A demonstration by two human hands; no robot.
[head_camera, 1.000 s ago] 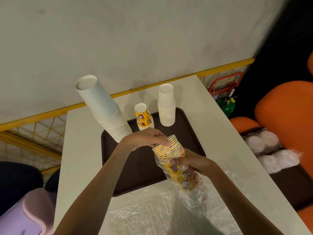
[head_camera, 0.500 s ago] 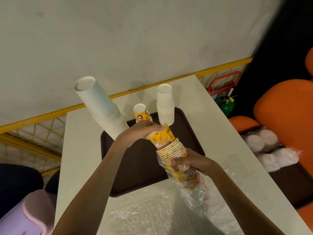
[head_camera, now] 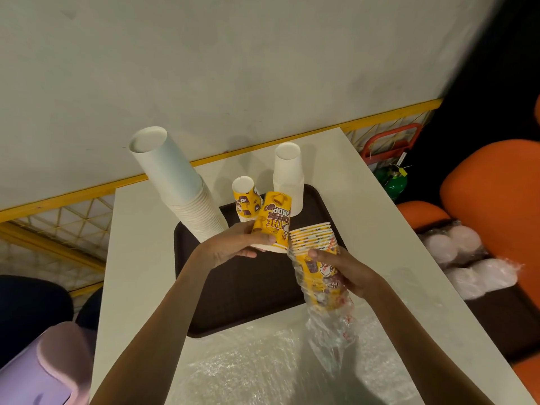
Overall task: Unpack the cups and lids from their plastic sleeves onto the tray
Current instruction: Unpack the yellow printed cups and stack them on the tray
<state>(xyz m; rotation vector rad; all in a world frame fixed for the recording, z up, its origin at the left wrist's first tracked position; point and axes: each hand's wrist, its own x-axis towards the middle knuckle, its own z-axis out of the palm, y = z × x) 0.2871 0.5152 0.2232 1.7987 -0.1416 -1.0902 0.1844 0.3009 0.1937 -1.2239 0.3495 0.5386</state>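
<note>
My left hand (head_camera: 233, 247) grips a yellow printed cup (head_camera: 273, 222), upside down and clear of the stack, above the dark brown tray (head_camera: 248, 287). Gripped by my right hand (head_camera: 342, 270) is a stack of yellow cups (head_camera: 314, 241), its lower part still inside a clear plastic sleeve (head_camera: 330, 317) that hangs down. On the tray's far side stand a tall leaning stack of white cups (head_camera: 175, 182), a short yellow cup stack (head_camera: 245, 200) and a white cup stack (head_camera: 287, 176), all upside down.
The tray lies on a white table (head_camera: 365, 206) against a wall. Crumpled clear plastic (head_camera: 263, 369) covers the near table. Sleeved white lids (head_camera: 467, 258) rest on an orange seat at the right. A lilac object (head_camera: 43, 366) sits at lower left.
My left hand has pulled one yellow cup off the top of the sleeved stack and carried it left and up, away from the stack. The right hand kept holding the sleeved stack.
</note>
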